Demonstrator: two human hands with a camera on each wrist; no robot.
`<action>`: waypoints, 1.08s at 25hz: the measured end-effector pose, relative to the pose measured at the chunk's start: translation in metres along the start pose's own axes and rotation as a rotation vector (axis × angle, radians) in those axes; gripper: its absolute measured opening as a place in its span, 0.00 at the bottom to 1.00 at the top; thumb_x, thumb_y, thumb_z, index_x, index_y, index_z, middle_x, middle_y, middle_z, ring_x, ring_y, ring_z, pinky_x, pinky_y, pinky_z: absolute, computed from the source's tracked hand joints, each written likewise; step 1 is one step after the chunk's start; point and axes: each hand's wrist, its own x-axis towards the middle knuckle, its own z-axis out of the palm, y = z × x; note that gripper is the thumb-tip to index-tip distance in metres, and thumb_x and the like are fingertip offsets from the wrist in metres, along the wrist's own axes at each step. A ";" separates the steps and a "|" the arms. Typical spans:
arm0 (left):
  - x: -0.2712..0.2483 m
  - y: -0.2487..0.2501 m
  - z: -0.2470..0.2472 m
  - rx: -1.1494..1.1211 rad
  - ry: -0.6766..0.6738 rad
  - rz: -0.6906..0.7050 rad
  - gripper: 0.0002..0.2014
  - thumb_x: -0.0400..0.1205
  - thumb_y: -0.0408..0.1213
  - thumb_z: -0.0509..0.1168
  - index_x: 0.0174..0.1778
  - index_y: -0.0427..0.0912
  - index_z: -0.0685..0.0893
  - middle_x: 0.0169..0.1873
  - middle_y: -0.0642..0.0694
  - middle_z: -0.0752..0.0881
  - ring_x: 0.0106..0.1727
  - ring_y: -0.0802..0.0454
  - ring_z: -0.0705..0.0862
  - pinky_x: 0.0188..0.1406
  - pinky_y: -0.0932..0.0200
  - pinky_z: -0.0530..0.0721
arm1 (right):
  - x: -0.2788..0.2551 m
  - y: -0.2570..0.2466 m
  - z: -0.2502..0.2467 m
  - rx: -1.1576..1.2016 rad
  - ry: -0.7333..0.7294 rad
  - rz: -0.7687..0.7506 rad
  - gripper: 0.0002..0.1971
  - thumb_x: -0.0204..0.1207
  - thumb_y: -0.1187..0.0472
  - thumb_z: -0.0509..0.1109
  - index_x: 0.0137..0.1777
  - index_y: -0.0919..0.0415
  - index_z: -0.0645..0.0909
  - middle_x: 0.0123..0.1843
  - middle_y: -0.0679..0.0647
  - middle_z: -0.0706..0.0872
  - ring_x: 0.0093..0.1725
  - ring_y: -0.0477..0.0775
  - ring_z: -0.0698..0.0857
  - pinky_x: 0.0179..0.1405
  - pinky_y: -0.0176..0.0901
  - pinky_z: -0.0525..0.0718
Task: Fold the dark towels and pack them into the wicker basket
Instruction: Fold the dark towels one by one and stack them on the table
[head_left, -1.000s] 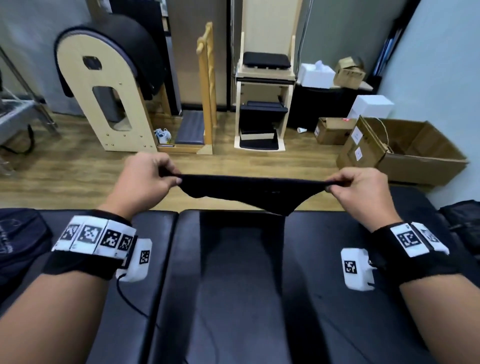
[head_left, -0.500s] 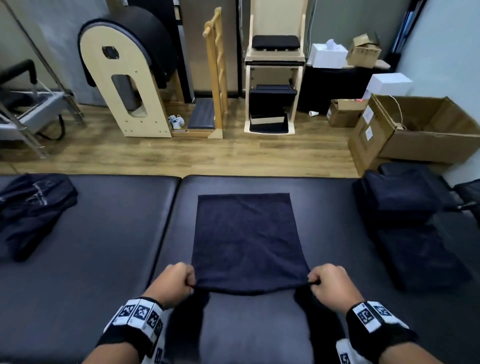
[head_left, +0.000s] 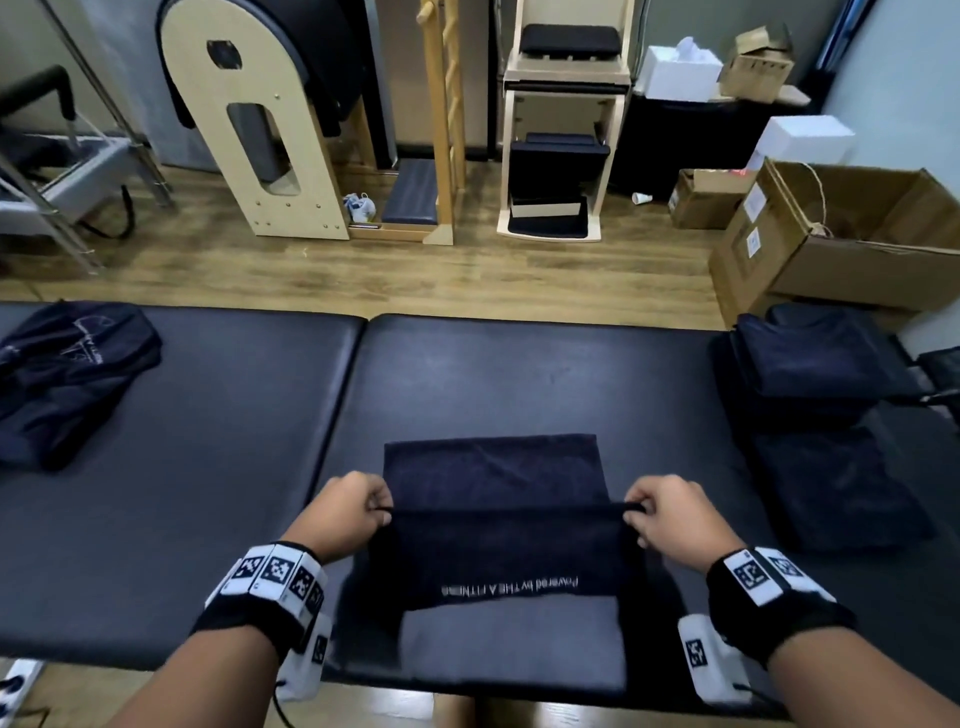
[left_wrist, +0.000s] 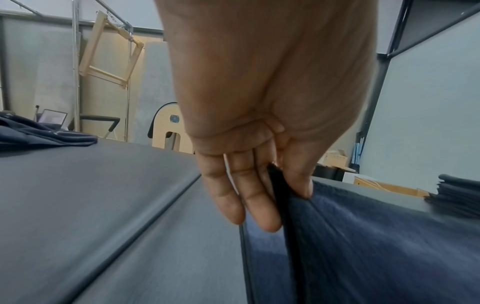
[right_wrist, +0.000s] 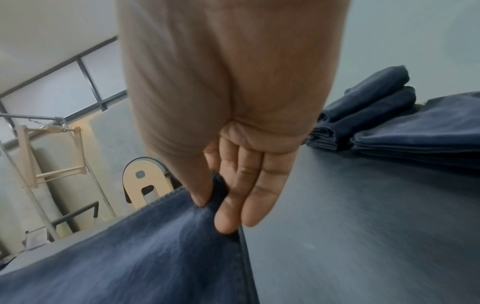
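Both of our hands pinch the dark towel (head_left: 493, 478) at its raised fold line: our left hand (head_left: 347, 514) holds the left end between thumb and fingers, and our right hand (head_left: 670, 517) holds the right end in the same way. In the left wrist view the thumb presses the cloth edge against the fingers (left_wrist: 249, 197), and in the right wrist view the fingers (right_wrist: 241, 191) do the same on the other side. This towel lies on the black padded table (head_left: 519, 374), close to the near edge and in the middle part; its far half is flat on the surface, and its near part hangs down from our hands and shows a line of white letters. Near the right edge of the table we see folded dark towels (head_left: 810, 364) in a pile. Toward the far left corner lies a loose dark cloth (head_left: 67, 364). We do not find the wicker basket in any view.
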 end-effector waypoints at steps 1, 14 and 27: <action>0.013 0.002 -0.007 -0.015 0.023 -0.006 0.08 0.75 0.32 0.72 0.33 0.49 0.83 0.31 0.54 0.87 0.38 0.55 0.85 0.40 0.63 0.77 | 0.014 -0.007 -0.005 -0.001 0.040 -0.006 0.07 0.73 0.67 0.75 0.37 0.55 0.86 0.25 0.49 0.88 0.24 0.40 0.88 0.30 0.21 0.79; 0.124 -0.014 0.005 0.188 -0.015 0.156 0.13 0.76 0.37 0.70 0.53 0.45 0.75 0.53 0.44 0.80 0.60 0.39 0.77 0.62 0.44 0.78 | 0.088 -0.036 0.032 -0.033 0.110 0.061 0.06 0.73 0.62 0.74 0.44 0.48 0.83 0.44 0.51 0.91 0.51 0.60 0.89 0.55 0.45 0.84; 0.008 -0.016 0.078 0.216 -0.234 0.154 0.10 0.76 0.46 0.70 0.38 0.49 0.75 0.47 0.49 0.84 0.51 0.43 0.84 0.48 0.51 0.80 | 0.040 -0.052 0.081 -0.475 -0.099 -0.107 0.22 0.78 0.49 0.69 0.70 0.55 0.78 0.79 0.57 0.70 0.81 0.65 0.65 0.81 0.60 0.65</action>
